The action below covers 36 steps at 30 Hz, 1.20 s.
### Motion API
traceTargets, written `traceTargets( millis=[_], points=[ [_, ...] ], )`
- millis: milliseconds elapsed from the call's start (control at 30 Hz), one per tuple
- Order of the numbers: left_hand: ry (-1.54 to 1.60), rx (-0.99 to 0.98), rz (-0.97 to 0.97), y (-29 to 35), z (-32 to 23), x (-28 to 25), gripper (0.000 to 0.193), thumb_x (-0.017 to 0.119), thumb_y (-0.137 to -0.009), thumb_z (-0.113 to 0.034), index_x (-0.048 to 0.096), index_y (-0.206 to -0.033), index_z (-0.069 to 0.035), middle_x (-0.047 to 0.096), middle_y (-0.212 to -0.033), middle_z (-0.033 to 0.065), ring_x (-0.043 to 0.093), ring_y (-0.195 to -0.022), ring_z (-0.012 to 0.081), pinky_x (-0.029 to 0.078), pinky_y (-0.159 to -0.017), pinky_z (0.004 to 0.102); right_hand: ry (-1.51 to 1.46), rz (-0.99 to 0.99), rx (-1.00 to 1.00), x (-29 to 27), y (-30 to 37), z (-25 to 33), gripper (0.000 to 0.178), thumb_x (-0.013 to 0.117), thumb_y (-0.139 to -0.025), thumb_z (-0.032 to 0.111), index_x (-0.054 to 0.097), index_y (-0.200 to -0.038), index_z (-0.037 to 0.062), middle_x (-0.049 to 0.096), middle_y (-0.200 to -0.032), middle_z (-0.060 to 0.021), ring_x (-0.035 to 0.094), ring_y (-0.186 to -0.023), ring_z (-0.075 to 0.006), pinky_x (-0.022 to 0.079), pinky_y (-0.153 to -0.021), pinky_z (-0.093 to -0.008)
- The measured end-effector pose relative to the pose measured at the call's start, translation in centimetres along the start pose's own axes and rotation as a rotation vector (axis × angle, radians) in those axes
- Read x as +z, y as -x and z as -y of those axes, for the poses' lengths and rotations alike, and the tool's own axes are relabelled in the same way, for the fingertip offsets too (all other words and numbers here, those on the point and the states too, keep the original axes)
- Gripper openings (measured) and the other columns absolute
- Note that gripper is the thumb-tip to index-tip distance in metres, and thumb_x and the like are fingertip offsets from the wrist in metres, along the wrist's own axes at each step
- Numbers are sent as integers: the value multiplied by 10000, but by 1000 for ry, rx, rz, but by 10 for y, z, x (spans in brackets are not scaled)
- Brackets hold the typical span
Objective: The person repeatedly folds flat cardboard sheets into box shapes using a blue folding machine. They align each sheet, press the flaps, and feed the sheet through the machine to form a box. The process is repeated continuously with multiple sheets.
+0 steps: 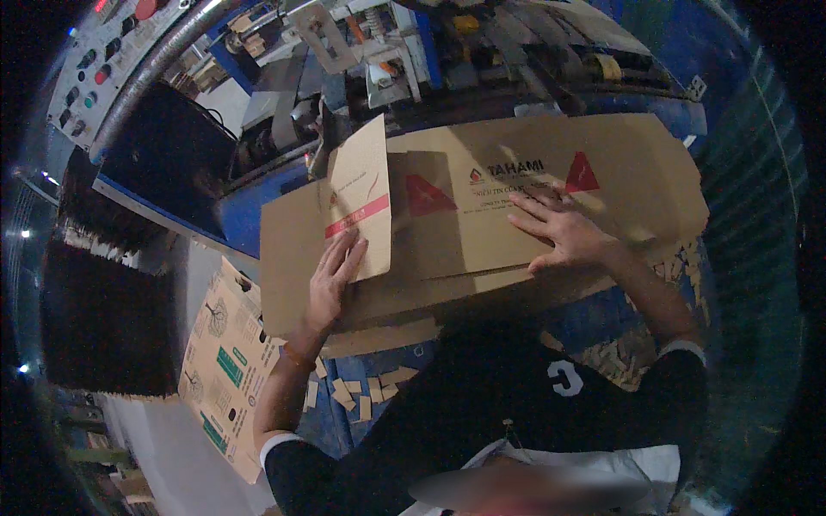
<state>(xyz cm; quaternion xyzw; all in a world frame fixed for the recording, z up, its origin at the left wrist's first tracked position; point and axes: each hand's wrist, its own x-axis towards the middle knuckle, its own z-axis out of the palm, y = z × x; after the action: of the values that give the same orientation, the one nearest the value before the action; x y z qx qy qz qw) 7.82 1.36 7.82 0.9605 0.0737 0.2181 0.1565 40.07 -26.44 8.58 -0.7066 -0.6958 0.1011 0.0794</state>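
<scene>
I monitor via head cam. L hand point(340, 262): forearm point(284, 396) rising from lower edge, fingers together, slightly bent, laid on raised cardboard flap point(361, 193); thumb hidden, can't tell if gripping. R hand point(564, 234): palm down, fingers spread, flat on brown cardboard sheet point(490, 236), nothing gripped. Sheet lies crosswise, just below machine point(559, 73) in view.

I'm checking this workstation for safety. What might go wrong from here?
The bare left hand touches the raised cardboard piece, which might scratch it. The right hand rests on the large cardboard sheet beside the machine; uneven pressure might shift the sheet. Loose offcuts on the blue surface might get caught underneath.
</scene>
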Motion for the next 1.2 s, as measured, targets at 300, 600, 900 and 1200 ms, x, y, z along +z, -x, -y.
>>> traceTargets(
  millis=[300,600,900,1200],
  points=[
    [-322,-14,-161,-83,47,28,614,589,-771,-66,421,-1361,-96,461,-1341,154,440,-1241,338,365,-1016,464,-82,-107,109,-1,-73,-78,637,523,-855,537,451,-1362,158,384,-1431,-135,426,-1262,-317,348,-1042,-380],
    [-338,-41,-471,-113,8,19,697,703,-723,-79,379,-1333,15,472,-1285,222,441,-1195,374,305,-1053,447,-131,-632,237,8,-135,-83,543,499,-879,415,481,-1312,89,484,-1314,-196,459,-1199,-378,386,-995,-441],
    [-26,-1558,-979,87,-22,5,621,431,-940,-445,351,-1364,1,499,-1169,222,472,-1177,364,485,-867,475,99,-1225,1415,27,102,-81,806,623,-776,396,304,-1399,-4,218,-1476,-264,189,-1389,-377,167,-1117,-501],
    [-315,-1372,-670,65,-11,-7,979,521,-804,-648,187,-1442,15,175,-1434,341,308,-1304,454,334,-1038,479,176,-563,1702,40,135,-108,635,614,-741,386,514,-1298,99,272,-1469,-232,260,-1362,-386,275,-1069,-514]
  ],
)
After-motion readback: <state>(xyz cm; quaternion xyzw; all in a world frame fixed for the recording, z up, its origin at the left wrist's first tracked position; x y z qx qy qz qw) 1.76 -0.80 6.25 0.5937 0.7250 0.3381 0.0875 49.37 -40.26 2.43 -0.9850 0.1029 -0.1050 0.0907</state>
